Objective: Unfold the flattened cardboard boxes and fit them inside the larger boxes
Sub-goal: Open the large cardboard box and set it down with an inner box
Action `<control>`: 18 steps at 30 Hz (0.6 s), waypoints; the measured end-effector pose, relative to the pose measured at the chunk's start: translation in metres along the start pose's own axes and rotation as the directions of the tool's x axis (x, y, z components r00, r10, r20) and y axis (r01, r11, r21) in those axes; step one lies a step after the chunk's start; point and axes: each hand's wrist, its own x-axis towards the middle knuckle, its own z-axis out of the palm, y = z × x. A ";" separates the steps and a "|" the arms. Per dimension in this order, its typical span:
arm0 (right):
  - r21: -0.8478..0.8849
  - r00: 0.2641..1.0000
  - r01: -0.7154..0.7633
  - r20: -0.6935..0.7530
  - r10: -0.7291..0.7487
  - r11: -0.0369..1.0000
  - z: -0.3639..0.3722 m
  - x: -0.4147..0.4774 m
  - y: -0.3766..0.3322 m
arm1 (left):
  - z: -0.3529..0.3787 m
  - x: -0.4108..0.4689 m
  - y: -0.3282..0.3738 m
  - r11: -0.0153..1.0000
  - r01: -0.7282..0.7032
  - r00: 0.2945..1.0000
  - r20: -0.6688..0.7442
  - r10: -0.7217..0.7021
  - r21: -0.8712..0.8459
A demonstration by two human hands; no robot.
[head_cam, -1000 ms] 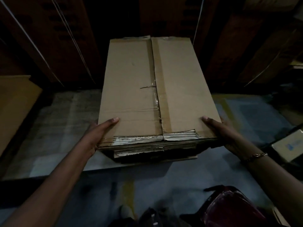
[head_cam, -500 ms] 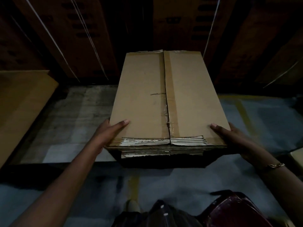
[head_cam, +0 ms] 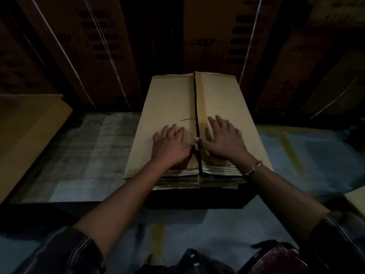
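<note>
A large brown cardboard box (head_cam: 169,99) stands on the floor in front of me, its two top flaps meeting at a dark centre seam (head_cam: 196,99). Several layered cardboard edges (head_cam: 217,179) show at its near end. My left hand (head_cam: 171,143) lies flat on the left flap, fingers spread, right beside the seam. My right hand (head_cam: 223,139) rests on the right flap with fingers apart and its thumb at the seam gap. The box's inside is hidden.
A flat cardboard sheet (head_cam: 25,131) lies at the left. Tall strapped cartons (head_cam: 94,46) form a wall behind the box. A small box corner (head_cam: 357,200) shows at the right edge, and a dark red object (head_cam: 276,260) near my feet.
Both hands have left the near corners of the box and moved onto its top beside the centre seam. The seam has opened into a dark gap.
</note>
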 end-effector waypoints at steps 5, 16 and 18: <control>-0.086 0.997 0.019 0.078 -0.012 0.996 -0.001 0.010 -0.017 | 0.003 0.009 0.009 0.998 0.038 0.992 0.115 -0.044 0.051; -0.049 1.000 0.013 0.028 -0.012 0.999 -0.134 0.007 0.011 | -0.126 -0.016 -0.016 0.951 -0.018 0.984 -0.177 -0.038 -0.308; -0.076 1.000 -0.024 0.004 0.025 0.997 -0.167 0.001 0.028 | -0.162 -0.032 -0.049 0.931 0.008 0.965 -0.240 -0.102 -0.365</control>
